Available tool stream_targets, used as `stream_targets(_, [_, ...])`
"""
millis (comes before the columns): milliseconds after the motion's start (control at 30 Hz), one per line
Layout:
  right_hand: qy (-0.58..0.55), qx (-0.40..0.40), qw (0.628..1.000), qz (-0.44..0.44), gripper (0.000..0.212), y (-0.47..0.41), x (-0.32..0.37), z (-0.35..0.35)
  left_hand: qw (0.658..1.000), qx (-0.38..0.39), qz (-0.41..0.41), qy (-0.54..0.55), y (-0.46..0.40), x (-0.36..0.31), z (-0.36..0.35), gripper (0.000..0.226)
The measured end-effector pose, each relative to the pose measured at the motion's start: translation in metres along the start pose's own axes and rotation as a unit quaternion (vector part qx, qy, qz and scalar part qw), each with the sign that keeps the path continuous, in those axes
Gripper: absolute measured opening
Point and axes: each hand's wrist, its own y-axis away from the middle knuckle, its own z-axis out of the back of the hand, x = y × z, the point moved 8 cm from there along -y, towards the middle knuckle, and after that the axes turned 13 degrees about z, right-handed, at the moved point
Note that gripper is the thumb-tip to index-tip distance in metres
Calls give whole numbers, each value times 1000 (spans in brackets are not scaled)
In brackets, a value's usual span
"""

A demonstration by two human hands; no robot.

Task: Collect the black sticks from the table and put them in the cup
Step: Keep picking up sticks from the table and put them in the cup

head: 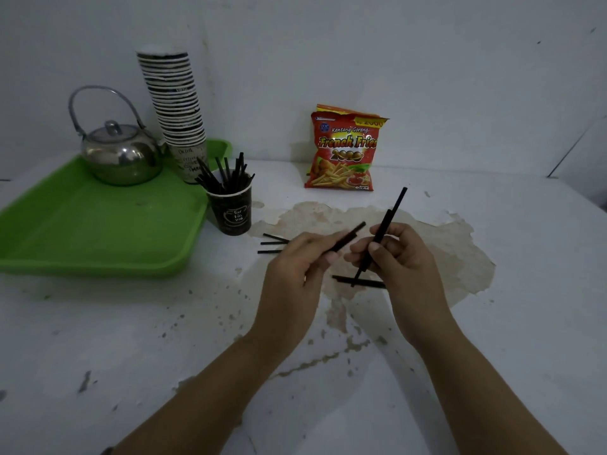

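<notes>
Between the hands, collecting is under way: the left hand (297,257) is pinching one black stick (349,237), the right hand (399,249) gripping two upright sticks (387,221). Next, probably carrying them up-left to the paper cup (231,208). Loose sticks (359,281) are lying beneath; others (272,243) are partly hidden behind the left knuckles.
</notes>
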Motion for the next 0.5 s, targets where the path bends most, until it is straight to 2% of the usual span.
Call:
stream_targets(233, [12, 28, 1000, 5, 18, 1, 1, -8, 971, 23, 159, 176, -6, 25, 6, 34])
stream_targets(500, [65, 67, 995, 28, 26, 3, 1, -16, 959, 49, 194, 198, -8, 37, 0, 35])
